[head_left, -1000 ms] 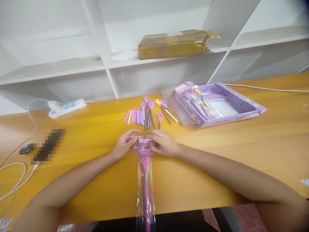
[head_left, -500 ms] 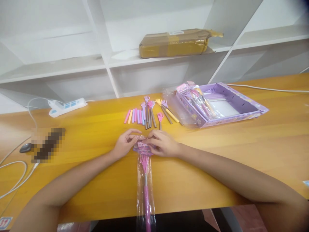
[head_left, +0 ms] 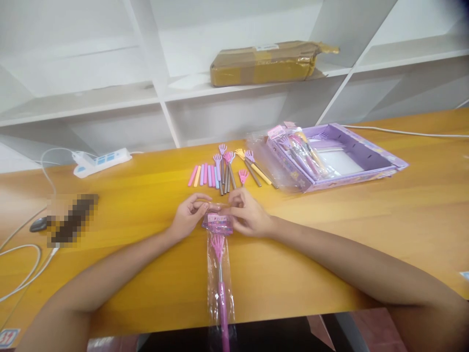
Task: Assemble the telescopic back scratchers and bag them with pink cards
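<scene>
A pink back scratcher (head_left: 222,303) with a hand-shaped head lies in a long clear plastic bag (head_left: 209,283), its handle reaching past the table's near edge. At the bag's top is a printed pink and purple header card (head_left: 219,220). My left hand (head_left: 190,215) pinches the top edge of the bag from the left, thumb against fingers. From the right, my right hand (head_left: 249,214) has its fingertips closed on the same top edge. Just beyond my hands lie several loose scratcher heads on metal rods (head_left: 227,168), beside a row of coloured handle sleeves (head_left: 202,176).
A purple open box (head_left: 370,166) at the right holds bagged scratchers (head_left: 302,154). A white power strip (head_left: 104,161), cables and a dark mouse (head_left: 38,224) are on the left. Behind, a taped carton (head_left: 262,66) rests on a white shelf (head_left: 128,95).
My right hand has shifted slightly along the bag's top, its fingers more curled, and more of the header card shows. My left hand stays almost in place.
</scene>
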`<state>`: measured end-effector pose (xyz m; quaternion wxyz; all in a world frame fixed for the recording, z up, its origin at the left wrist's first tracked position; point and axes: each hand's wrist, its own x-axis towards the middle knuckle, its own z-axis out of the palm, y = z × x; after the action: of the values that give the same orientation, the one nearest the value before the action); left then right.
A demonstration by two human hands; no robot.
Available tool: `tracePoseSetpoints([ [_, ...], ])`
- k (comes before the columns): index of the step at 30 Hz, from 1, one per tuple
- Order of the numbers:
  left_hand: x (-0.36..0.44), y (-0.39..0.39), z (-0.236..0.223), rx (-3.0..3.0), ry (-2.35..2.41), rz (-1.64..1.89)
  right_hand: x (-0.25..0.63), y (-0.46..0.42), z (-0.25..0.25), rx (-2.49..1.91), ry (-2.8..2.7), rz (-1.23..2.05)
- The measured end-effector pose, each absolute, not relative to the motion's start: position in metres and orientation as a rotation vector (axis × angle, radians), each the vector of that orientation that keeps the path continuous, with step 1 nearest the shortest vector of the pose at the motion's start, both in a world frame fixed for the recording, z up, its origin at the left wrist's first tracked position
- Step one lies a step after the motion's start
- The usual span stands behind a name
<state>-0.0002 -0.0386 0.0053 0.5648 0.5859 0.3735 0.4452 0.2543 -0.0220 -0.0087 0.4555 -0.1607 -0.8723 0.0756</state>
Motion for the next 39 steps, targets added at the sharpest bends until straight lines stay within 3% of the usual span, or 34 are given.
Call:
tracePoseSetpoints([
  [9, -0.002, -0.037, 0.003, 1.322, 0.918, 1.064, 0.256, -0.021, -0.011, -0.401, -2.158, 0.361],
  [21, -0.001, -0.039, 0.004, 1.357, 0.909, 0.834, 0.256, -0.024, -0.007, -0.523, -2.107, 0.259],
  [39, 0.003, -0.041, 0.002, 1.424, 0.883, 0.897, 0.261, -0.024, -0.01, -0.251, -2.258, 0.047],
])
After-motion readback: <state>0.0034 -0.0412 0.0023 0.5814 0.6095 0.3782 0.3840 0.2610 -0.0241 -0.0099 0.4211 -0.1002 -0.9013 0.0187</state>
